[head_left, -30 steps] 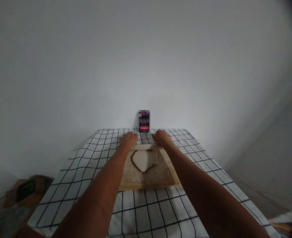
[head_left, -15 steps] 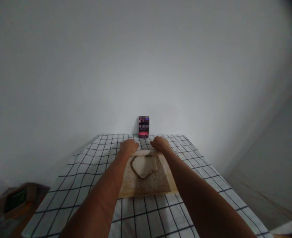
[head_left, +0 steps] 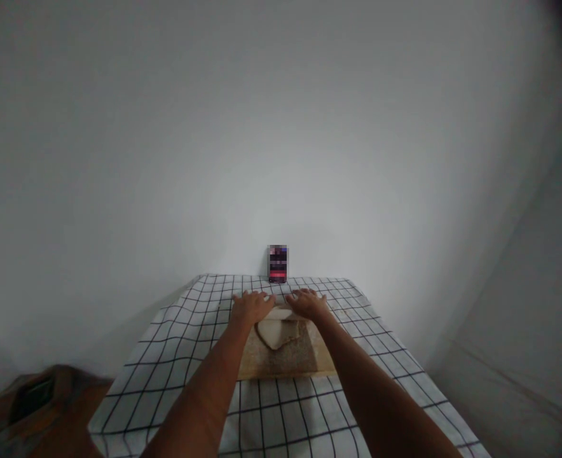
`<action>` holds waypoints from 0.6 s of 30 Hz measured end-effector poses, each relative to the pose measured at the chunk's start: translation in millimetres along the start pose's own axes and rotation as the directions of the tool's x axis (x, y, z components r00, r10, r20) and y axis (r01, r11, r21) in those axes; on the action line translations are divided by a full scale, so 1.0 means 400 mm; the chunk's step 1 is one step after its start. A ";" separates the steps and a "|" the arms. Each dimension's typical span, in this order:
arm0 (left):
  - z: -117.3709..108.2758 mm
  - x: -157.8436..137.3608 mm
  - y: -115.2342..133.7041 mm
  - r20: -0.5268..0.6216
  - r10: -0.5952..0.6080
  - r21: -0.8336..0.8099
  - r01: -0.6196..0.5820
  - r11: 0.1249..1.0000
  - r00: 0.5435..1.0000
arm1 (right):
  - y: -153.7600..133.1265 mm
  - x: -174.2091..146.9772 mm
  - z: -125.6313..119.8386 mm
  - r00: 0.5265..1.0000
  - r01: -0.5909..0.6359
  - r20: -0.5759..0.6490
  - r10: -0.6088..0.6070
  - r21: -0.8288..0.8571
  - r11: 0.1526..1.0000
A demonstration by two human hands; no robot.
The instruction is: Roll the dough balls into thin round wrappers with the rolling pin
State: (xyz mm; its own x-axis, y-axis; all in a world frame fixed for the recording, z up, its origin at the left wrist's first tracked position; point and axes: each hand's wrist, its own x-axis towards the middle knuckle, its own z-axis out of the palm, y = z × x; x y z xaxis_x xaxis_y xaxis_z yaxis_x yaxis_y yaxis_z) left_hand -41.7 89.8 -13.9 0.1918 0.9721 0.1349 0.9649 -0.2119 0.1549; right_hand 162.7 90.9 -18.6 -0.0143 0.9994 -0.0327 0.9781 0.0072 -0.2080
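A flat, uneven sheet of pale dough (head_left: 273,335) lies on a wooden board (head_left: 285,365). Across the far part of the dough rests a light rolling pin (head_left: 281,312). Over its left end is my left hand (head_left: 252,308), palm down with the fingers spread forward. My right hand (head_left: 308,304) lies over the other end in the same way, its fingers also apart. Between the two hands the middle of the pin shows; its ends are hidden beneath them.
A white tablecloth with black grid lines (head_left: 281,423) covers the table. At its far edge a phone-like device (head_left: 278,264) with a blurred screen leans on the white wall (head_left: 281,127). Low at the left stands a brown box-like object (head_left: 40,397).
Both hands were curled at the rolling pin's ends; now the fingers are spread and the palms lie over it, closer together. The view has tilted slightly upward.
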 end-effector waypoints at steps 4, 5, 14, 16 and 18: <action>-0.002 -0.051 0.004 -0.007 -0.024 -0.023 0.023 0.999 1.000 | 0.001 -0.047 0.000 1.000 -0.016 0.024 0.015 0.055 0.998; -0.003 -0.065 0.006 -0.017 -0.020 -0.018 0.020 1.000 1.000 | 0.003 -0.059 0.002 0.999 -0.010 0.032 0.009 0.053 0.999; -0.015 -0.188 0.030 -0.136 0.017 0.019 -0.014 1.000 0.991 | 0.010 -0.169 0.020 0.999 0.015 0.032 -0.017 0.042 0.999; -0.009 -0.218 0.032 -0.156 0.017 0.027 -0.013 1.000 0.988 | 0.007 -0.195 0.020 1.000 0.010 0.024 -0.011 0.053 0.999; 0.001 -0.250 0.032 -0.173 0.035 0.036 -0.030 0.999 0.984 | 0.004 -0.222 0.022 1.000 0.001 0.026 -0.003 0.082 0.997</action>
State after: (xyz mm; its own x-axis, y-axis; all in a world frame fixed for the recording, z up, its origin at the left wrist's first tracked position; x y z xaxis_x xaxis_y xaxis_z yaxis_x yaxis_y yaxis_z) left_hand -48.6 -10.2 -25.6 0.1920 0.9319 0.3078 0.9646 -0.2369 0.1157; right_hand 163.7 1.9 -24.5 -0.0228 0.9981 -0.0574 0.9578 0.0054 -0.2874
